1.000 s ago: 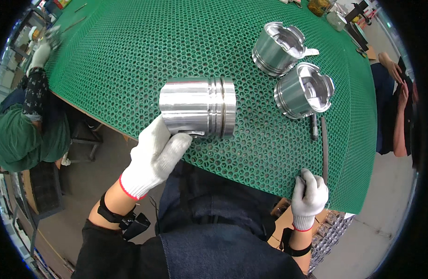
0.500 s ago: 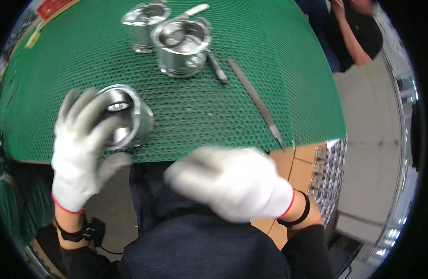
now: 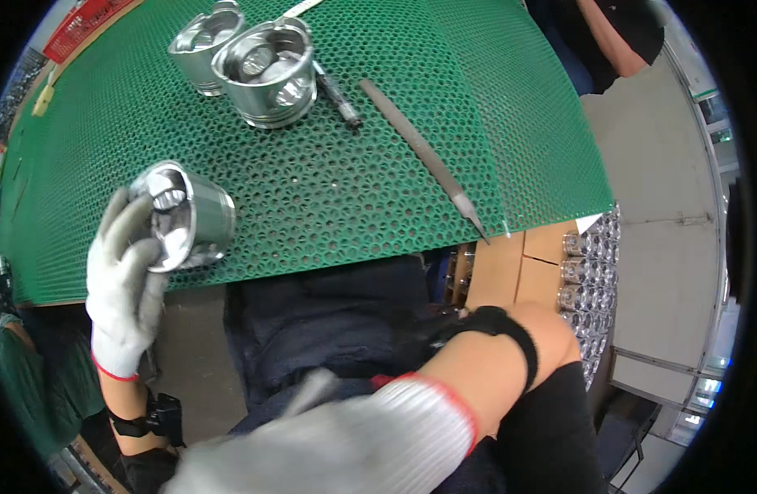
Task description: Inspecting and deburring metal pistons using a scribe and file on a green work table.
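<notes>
My left hand (image 3: 125, 276), in a white knit glove, grips a shiny metal piston (image 3: 207, 222) near the mat's front edge. The piston lies tipped on its side, hollow end toward my left, with my fingers at its rim. Low in front of my body is my right hand (image 3: 329, 449), also gloved; its fingers are smeared by motion and partly cut off by the lower edge. Farther back, two more pistons, a nearer one (image 3: 273, 82) and one behind it (image 3: 199, 49), stand hollow end up, close together.
A flat metal file (image 3: 424, 152) lies slanted on the green perforated mat (image 3: 345, 198). A black pen-like tool (image 3: 339, 99) rests beside the nearer piston. Many pistons (image 3: 588, 288) stand in rows low at right, next to cardboard (image 3: 494, 272). Another person's arm (image 3: 610, 41) shows at far right.
My right hand has swung from the mat's front edge down toward my body. My left hand remains at the piston, fingers closer on its rim. The view has shifted somewhat.
</notes>
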{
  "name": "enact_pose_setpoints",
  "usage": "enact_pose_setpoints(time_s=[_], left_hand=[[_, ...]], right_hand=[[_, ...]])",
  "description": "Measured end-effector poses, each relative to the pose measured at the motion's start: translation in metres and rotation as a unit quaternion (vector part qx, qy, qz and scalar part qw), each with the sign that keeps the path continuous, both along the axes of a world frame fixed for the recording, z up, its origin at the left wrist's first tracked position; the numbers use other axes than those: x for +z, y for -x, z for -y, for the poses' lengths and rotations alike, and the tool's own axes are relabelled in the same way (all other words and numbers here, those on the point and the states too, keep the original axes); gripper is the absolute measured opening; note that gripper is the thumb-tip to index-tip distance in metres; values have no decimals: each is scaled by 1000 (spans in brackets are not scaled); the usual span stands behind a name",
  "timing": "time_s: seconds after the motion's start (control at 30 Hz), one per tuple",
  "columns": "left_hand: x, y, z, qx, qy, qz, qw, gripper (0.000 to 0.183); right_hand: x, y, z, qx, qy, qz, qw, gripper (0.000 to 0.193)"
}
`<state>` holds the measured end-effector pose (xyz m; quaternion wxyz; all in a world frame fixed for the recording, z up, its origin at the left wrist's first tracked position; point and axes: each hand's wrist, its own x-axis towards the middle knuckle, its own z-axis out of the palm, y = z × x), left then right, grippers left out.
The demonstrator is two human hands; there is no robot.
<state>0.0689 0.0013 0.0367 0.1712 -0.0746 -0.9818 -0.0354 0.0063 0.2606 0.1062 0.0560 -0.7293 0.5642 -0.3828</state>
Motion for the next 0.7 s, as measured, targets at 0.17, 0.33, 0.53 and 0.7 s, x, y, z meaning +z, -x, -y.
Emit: enact_pose_setpoints(time_s=[0.17, 0.33, 0.53, 0.7], left_hand=[[6, -8, -16, -77, -94, -26, 992, 27], [-10, 48, -14, -63, -233, -136, 961, 19], [-4, 57, -14, -42, -267, -105, 957, 11], [2, 34, -26, -37, -213, -109, 970, 15]], right_hand=[[-47, 79, -12, -148, -226, 55, 961, 30], [-71, 99, 5, -330, -74, -37, 940, 35], [-85, 113, 28, -306, 12, -212, 928, 34], [-79, 85, 29, -350, -84, -200, 911, 28]])
